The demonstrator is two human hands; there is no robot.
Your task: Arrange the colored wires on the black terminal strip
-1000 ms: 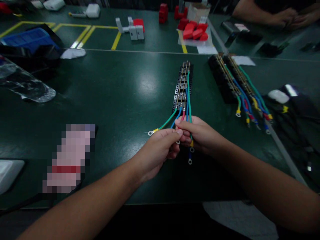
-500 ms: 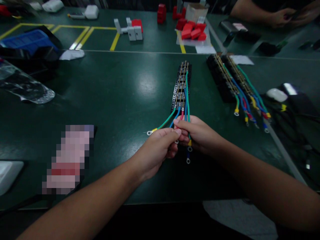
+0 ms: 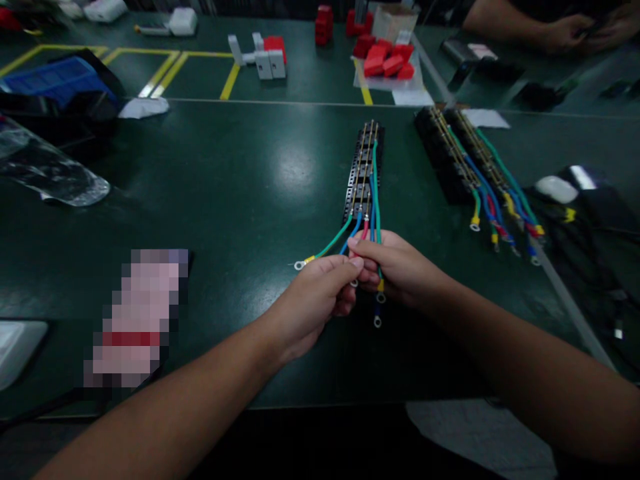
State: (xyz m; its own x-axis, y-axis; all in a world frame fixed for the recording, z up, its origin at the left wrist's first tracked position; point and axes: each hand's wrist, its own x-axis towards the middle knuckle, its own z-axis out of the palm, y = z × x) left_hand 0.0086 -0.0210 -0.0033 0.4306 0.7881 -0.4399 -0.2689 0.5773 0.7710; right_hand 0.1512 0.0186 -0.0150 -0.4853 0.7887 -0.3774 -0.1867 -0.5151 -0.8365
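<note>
Blue bin (image 3: 55,81), upper left, set among black trays (image 3: 95,112) — contents too dark to tell. Clear plastic bag (image 3: 63,170), lying nearer; contents not discernible. Pale box (image 3: 395,23), far side, beside red parts (image 3: 387,61) heaped on a clear sheet (image 3: 385,83).

Black terminal strip (image 3: 365,170), mid-table, just beyond both hands: brass-coloured rods along its length; green, blue and red wires at the near end; some ring lugs (image 3: 377,322) visible, yellow or dark blue sleeves. Two similar wired strips (image 3: 450,160), right.

Right hand (image 3: 389,263): thumb and finger pinched on the red wire (image 3: 365,229). Left hand (image 3: 320,290): narrow pinch on a wire end, colour hidden — lug just below the thumb.
</note>
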